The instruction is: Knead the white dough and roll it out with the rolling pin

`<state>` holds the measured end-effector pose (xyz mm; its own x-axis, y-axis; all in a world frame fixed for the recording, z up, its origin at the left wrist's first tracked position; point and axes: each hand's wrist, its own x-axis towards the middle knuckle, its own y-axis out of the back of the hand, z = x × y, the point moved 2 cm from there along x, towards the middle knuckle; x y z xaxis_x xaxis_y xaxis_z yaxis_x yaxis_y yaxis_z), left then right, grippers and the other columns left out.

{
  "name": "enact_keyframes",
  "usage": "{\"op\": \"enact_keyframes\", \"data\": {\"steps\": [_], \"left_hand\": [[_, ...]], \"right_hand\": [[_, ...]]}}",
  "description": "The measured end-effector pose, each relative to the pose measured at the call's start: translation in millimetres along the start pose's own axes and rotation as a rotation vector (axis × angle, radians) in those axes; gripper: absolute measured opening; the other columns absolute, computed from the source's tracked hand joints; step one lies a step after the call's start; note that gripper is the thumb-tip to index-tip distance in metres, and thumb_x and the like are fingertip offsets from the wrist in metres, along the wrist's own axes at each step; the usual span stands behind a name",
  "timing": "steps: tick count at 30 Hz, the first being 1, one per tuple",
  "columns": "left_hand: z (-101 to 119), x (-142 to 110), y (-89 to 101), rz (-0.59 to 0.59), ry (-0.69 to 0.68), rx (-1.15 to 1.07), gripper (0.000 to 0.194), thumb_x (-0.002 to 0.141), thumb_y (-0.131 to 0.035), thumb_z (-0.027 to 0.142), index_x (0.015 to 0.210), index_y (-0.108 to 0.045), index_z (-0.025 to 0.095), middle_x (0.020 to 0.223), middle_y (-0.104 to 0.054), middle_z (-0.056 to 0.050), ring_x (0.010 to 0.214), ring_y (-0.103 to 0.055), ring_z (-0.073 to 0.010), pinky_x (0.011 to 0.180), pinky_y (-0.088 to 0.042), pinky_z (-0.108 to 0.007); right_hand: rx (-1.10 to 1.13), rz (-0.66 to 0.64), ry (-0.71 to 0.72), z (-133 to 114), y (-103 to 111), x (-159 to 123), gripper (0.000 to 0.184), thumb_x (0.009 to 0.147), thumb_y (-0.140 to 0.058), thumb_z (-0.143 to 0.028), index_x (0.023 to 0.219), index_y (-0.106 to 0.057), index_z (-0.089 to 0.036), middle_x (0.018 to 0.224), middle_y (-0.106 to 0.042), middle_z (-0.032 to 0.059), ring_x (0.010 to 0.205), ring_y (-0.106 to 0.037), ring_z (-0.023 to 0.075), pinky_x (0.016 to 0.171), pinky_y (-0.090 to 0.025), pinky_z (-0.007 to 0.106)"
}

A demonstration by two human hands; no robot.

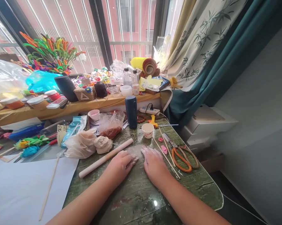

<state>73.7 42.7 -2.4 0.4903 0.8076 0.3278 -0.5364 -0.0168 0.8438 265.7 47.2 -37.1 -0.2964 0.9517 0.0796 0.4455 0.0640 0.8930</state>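
Note:
My left hand (122, 165) rests on the green marbled tabletop (133, 190), just right of a pale wooden rolling pin (106, 157). Whitish residue coats its fingers, which lie stretched out on the surface. Opposite it, my right hand (155, 165) lies palm down, fingers extended and whitened too. No object shows in either hand, though what is under the palms is hidden. A lump of off-white clay (103, 144) sits beyond the rolling pin, touching a crumpled plastic bag (81, 144). Behind my right hand stands a paper cup (147, 130).
Right of my right hand lie thin wooden sticks (166, 156), pink scraps (163, 149) and orange-handled scissors (182, 159). A dark blue cylinder (130, 113) stands behind. White paper (25, 190) covers the left side. Craft supplies crowd the windowsill (103, 102).

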Motion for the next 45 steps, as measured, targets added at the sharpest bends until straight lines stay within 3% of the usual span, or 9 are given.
{"op": "enact_keyframes", "data": {"steps": [4,7,15,20,27,34,39,43,45], "left_hand": [[22.1,-34.0,4.5,-0.126,-0.011,0.014,0.018,0.100,-0.054,0.024,0.103,-0.072,0.022,0.096,-0.073,-0.006,0.086,-0.067,-0.0194,0.082,-0.055,-0.032],[28.7,-40.3,6.8,-0.198,-0.012,-0.003,0.015,0.097,-0.058,0.022,0.102,-0.072,0.022,0.094,-0.073,-0.005,0.085,-0.067,-0.0199,0.079,-0.055,-0.032],[4.7,24.2,-0.5,-0.005,0.149,-0.020,0.012,0.092,-0.066,0.022,0.102,-0.072,0.021,0.106,-0.075,-0.007,0.101,-0.068,-0.0244,0.093,-0.055,-0.039],[-6.3,40.8,-15.4,-0.030,0.080,0.003,0.020,0.098,-0.057,0.025,0.098,-0.076,0.021,0.099,-0.075,-0.008,0.093,-0.070,-0.0228,0.090,-0.056,-0.037],[11.3,21.3,-16.6,-0.133,-0.144,-0.120,0.029,0.103,-0.051,0.031,0.113,-0.077,0.024,0.107,-0.079,-0.007,0.098,-0.073,-0.0216,0.091,-0.056,-0.035],[27.2,-8.5,3.5,-0.278,-0.283,-0.131,0.027,0.104,-0.051,0.032,0.120,-0.073,0.030,0.114,-0.078,-0.005,0.102,-0.073,-0.0211,0.096,-0.052,-0.036],[34.1,-13.0,9.1,-0.321,-0.203,-0.135,0.026,0.095,-0.063,0.027,0.120,-0.068,0.026,0.123,-0.072,-0.007,0.110,-0.069,-0.0237,0.100,-0.052,-0.039],[39.9,-8.8,-5.1,-0.277,-0.088,-0.136,0.056,0.082,-0.079,0.029,0.133,-0.057,0.022,0.144,-0.060,-0.013,0.130,-0.056,-0.0320,0.111,-0.045,-0.049],[40.0,-7.0,-13.7,-0.273,-0.082,-0.151,0.045,0.088,-0.074,0.029,0.130,-0.059,0.022,0.134,-0.066,-0.011,0.123,-0.060,-0.0302,0.107,-0.048,-0.048]], "right_hand": [[0.010,-0.018,0.010,-1.8,-1.1,-0.4,0.055,0.094,-0.042,-0.013,0.148,-0.054,-0.019,0.158,-0.049,0.0044,0.147,-0.039,0.0273,0.125,-0.018,0.048],[0.013,-0.036,0.011,-2.8,-1.1,-0.7,0.057,0.094,-0.042,-0.013,0.149,-0.053,-0.019,0.159,-0.047,0.0048,0.149,-0.037,0.0274,0.125,-0.017,0.048],[0.026,-0.006,0.008,4.7,-3.9,-1.6,0.069,0.087,-0.038,-0.001,0.153,-0.048,-0.020,0.157,-0.051,0.0046,0.148,-0.040,0.0240,0.124,-0.024,0.044],[0.052,0.070,-0.018,9.5,-8.1,0.9,0.069,0.087,-0.037,-0.002,0.155,-0.043,-0.011,0.154,-0.053,0.0126,0.143,-0.046,0.0247,0.121,-0.031,0.043],[0.071,0.067,-0.022,14.0,-8.2,4.9,0.061,0.091,-0.040,-0.007,0.151,-0.050,-0.012,0.149,-0.057,0.0150,0.141,-0.048,0.0260,0.119,-0.035,0.043],[0.066,0.041,-0.075,16.3,-9.8,10.1,0.059,0.091,-0.040,-0.006,0.147,-0.055,-0.015,0.148,-0.059,0.0138,0.140,-0.050,0.0265,0.118,-0.035,0.042],[0.086,0.049,-0.088,13.6,-8.4,9.0,0.058,0.093,-0.038,-0.008,0.149,-0.053,-0.015,0.148,-0.058,0.0134,0.141,-0.048,0.0264,0.119,-0.033,0.043],[0.113,0.052,-0.072,13.4,-5.3,6.8,0.054,0.096,-0.044,-0.015,0.148,-0.053,-0.015,0.148,-0.059,0.0121,0.139,-0.050,0.0250,0.119,-0.034,0.040],[0.127,0.052,-0.067,14.5,-5.0,6.6,0.054,0.094,-0.045,-0.014,0.148,-0.053,-0.015,0.148,-0.059,0.0118,0.138,-0.051,0.0243,0.118,-0.034,0.039]]}}
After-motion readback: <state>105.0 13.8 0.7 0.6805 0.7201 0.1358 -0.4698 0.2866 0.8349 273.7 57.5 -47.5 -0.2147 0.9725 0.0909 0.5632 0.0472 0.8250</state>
